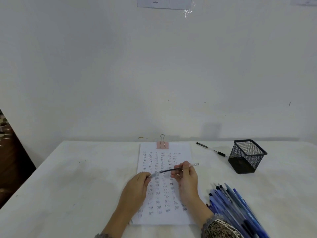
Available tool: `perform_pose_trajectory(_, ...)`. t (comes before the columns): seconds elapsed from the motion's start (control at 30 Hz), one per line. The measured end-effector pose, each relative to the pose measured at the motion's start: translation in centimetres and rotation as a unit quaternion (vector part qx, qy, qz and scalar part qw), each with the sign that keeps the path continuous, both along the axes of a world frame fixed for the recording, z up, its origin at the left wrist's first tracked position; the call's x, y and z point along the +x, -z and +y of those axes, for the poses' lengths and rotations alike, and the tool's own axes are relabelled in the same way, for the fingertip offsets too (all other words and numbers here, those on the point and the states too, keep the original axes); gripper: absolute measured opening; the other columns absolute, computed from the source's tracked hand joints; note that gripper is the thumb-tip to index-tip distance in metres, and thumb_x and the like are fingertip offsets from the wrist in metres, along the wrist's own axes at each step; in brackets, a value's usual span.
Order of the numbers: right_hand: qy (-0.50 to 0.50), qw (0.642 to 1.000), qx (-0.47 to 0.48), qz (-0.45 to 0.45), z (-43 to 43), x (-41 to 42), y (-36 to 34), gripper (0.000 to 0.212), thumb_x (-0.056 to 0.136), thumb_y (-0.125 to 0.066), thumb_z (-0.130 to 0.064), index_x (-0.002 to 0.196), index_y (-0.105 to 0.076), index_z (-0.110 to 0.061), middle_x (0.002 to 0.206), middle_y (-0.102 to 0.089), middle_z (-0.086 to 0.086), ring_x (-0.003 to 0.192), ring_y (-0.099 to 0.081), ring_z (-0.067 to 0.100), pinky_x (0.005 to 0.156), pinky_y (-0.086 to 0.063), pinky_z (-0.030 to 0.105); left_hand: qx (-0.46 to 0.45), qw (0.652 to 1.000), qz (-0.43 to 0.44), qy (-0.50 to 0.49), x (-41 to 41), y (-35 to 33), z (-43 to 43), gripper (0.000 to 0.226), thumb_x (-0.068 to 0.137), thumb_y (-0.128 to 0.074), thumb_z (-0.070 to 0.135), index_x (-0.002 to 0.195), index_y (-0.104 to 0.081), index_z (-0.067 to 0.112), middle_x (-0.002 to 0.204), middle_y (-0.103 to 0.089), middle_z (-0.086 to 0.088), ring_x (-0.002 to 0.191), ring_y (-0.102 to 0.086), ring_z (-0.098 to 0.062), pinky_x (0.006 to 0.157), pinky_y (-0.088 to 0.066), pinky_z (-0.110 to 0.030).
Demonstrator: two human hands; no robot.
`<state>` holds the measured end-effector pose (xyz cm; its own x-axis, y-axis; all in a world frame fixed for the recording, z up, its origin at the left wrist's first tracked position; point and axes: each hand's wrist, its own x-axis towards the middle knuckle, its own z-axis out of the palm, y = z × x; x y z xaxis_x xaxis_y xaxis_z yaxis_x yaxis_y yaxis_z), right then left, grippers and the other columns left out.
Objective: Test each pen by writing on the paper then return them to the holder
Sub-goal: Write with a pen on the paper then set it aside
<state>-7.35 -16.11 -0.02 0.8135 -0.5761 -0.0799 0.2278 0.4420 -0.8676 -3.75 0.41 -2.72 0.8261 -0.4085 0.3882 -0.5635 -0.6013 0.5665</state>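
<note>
Head view showed the pen [171, 169] held just above the paper [181, 152]. Your right hand [187, 179] pinched its barrel, and your left hand [137, 186] pinched its clear front end. The pen appeared light, stiff and smooth, so the barrel was your firmest hold.

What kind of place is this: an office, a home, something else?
Probably a writing table against a white wall; office or home, I cannot tell. The clipped paper full of test words, the mesh pen holder and the pile of blue pens show it.
</note>
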Motion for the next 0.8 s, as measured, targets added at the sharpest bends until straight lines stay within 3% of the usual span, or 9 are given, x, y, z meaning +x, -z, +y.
perform_pose_trajectory(0.23,0.001,1.0,-0.014,-0.01,0.1,-0.3,-0.1,0.032,0.1,-0.036,-0.019,0.076,-0.051,-0.003,0.069,-0.059,0.011,0.049,-0.057,0.015,0.047,-0.05,0.025,-0.004,1.0,-0.003,0.001,0.2,0.4,0.0,0.024,0.097,-0.038,0.032,0.104,-0.057,0.02,0.093,-0.058,0.014,0.085,-0.053,-0.004,0.076,-0.043,-0.016)
perform_pose_trajectory(0.47,-0.061,0.996,-0.06,-0.007,0.2,-0.2,0.2,0.026,0.099,-0.038,-0.013,0.08,-0.051,-0.001,0.07,-0.061,0.011,0.049,-0.058,0.014,0.048,-0.05,0.023,0.009,1.0,-0.015,0.003,0.3,0.4,0.0,0.024,0.097,-0.039,0.032,0.107,-0.058,0.022,0.098,-0.059,0.014,0.088,-0.053,-0.003,0.077,-0.041,-0.013)
perform_pose_trajectory(0.53,-0.083,0.995,-0.059,-0.014,0.1,-0.3,0.2,0.025,0.098,-0.04,-0.011,0.08,-0.053,-0.001,0.068,-0.062,0.009,0.051,-0.059,0.015,0.05,-0.051,0.023,0.015,1.0,-0.018,0.002,0.4,0.5,0.0,0.029,0.096,-0.038,0.038,0.108,-0.058,0.022,0.098,-0.06,0.014,0.088,-0.054,-0.004,0.076,-0.041,-0.013)
perform_pose_trajectory(0.67,-0.145,0.984,-0.098,-0.022,-0.1,-0.5,0.4,0.024,0.096,-0.044,-0.008,0.08,-0.059,0.002,0.065,-0.063,0.01,0.057,-0.061,0.018,0.057,-0.053,0.025,0.013,1.0,-0.023,0.007,0.7,1.2,0.1,0.061,0.085,-0.019,0.053,0.11,-0.063,0.017,0.097,-0.065,0.006,0.088,-0.057,-0.012,0.079,-0.046,-0.022)
perform_pose_trajectory(0.8,-0.178,0.976,-0.12,-0.022,-0.1,-0.6,0.4,0.024,0.096,-0.043,-0.005,0.081,-0.061,0.003,0.067,-0.063,0.011,0.059,-0.063,0.018,0.058,-0.053,0.026,-0.006,0.999,-0.022,0.022,1.1,1.6,0.1,0.058,0.086,-0.024,0.046,0.107,-0.065,0.01,0.095,-0.066,0.001,0.088,-0.058,-0.016,0.082,-0.048,-0.028)
